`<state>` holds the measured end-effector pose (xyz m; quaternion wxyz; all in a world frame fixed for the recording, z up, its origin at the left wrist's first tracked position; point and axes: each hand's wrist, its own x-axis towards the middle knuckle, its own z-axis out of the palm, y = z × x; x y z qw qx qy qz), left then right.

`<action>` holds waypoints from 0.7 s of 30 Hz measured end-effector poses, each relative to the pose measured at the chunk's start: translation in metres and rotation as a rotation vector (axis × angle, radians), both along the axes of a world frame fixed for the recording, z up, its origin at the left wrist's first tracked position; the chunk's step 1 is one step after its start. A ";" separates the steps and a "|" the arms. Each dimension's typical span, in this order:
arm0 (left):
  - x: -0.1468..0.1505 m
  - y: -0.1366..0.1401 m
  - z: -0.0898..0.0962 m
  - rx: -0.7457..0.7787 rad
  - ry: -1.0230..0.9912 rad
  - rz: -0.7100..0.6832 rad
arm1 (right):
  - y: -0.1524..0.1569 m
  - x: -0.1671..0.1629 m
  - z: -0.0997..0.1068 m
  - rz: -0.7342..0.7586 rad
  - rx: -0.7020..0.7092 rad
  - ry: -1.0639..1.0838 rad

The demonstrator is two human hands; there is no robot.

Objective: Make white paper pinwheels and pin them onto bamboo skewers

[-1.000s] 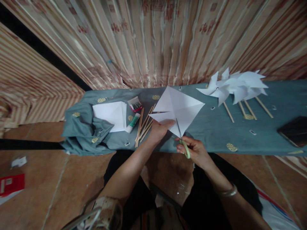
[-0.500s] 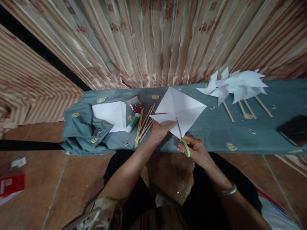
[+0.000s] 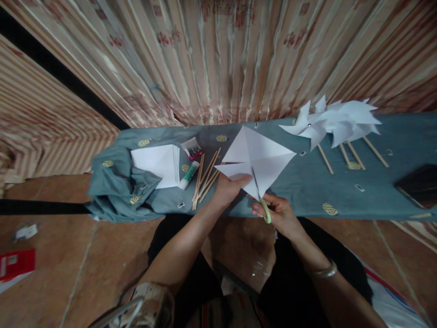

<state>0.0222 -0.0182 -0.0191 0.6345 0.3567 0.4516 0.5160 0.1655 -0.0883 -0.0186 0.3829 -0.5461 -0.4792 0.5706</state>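
A square white sheet of paper (image 3: 264, 155), creased and turned corner-up, is pinched at its lower left by my left hand (image 3: 229, 187). One slit runs inward from its left corner. My right hand (image 3: 278, 212) grips scissors (image 3: 265, 210) with light green handles. Their blades lie along the crease at the paper's bottom corner, pointing toward the centre. Part of my left hand's fingers is hidden under the sheet. Just left of that hand lie several thin wooden sticks (image 3: 205, 180).
On the blue-grey cloth (image 3: 327, 191) are a stack of white paper (image 3: 155, 164), a green glue stick (image 3: 189, 175) and a small box of metal pins (image 3: 192, 149). Several paper pinwheels (image 3: 341, 120) lie at the right, near a dark phone-like object (image 3: 418, 186). A patterned curtain (image 3: 218, 59) hangs behind.
The paper and both hands have shifted very slightly right and down. The scissors stay at the bottom corner, in nearly the same pose.
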 end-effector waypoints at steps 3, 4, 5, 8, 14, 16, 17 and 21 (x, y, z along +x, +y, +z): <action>-0.001 0.000 -0.001 0.008 0.008 0.004 | 0.000 -0.001 -0.001 -0.028 -0.014 0.013; -0.001 0.000 -0.001 0.008 0.011 0.006 | -0.001 -0.002 -0.001 -0.038 -0.019 0.021; -0.001 0.000 0.000 0.008 0.013 0.008 | -0.001 -0.002 -0.001 -0.045 -0.023 0.027; -0.001 0.000 0.000 0.006 0.024 0.002 | -0.001 -0.003 -0.002 -0.045 -0.021 0.019; -0.001 0.000 0.001 0.021 0.046 -0.010 | -0.001 0.000 -0.002 -0.028 -0.020 -0.005; -0.001 -0.001 0.000 0.025 0.043 -0.009 | -0.001 0.000 -0.002 -0.035 -0.030 0.006; -0.001 -0.001 0.000 0.025 0.040 -0.007 | -0.001 0.000 -0.002 -0.039 -0.035 0.014; -0.001 -0.001 -0.003 0.011 0.030 -0.003 | -0.001 -0.001 -0.003 -0.044 -0.048 0.034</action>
